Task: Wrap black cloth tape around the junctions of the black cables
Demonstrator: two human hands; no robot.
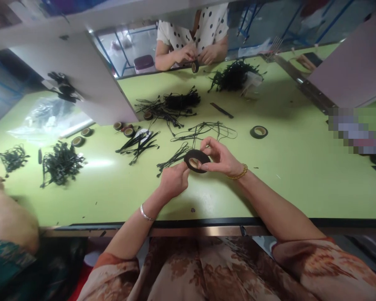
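Here, nearest of all, a small dark scrap (193, 210) is seen on the smooth light green tabletop (225, 200), on the near side of a flat black tape roll with a tan core (199, 154). A shiny silver bangle (146, 213) is worn on the left wrist, nearer than the roll. The left hand (174, 180) is curled closed, its thumb side set against the roll's left edge; whether a tape end is pinched there cannot be told. By the right hand (221, 158), a gold-coloured beaded bracelet (242, 171) at its wrist, the roll is pinched between the thumb at the core and the curled fingers.

Well to the roll's left, a tangled heap of black cables (62, 163) is piled. Just beyond the roll, slightly left, a sheaf of thin black cables (174, 156) is laid. To its right and farther off, a second black tape roll (253, 133) is laid flat; behind it, loose thin dark cords (203, 130) are spread. Farther behind the roll, a narrow dark flat strip (222, 110) and a thick bundle of black cables (181, 100) are placed. Farthest beyond the roll, a small black tape roll (197, 67) is seen at the hands of a co-worker in a white top with black dots (178, 35).
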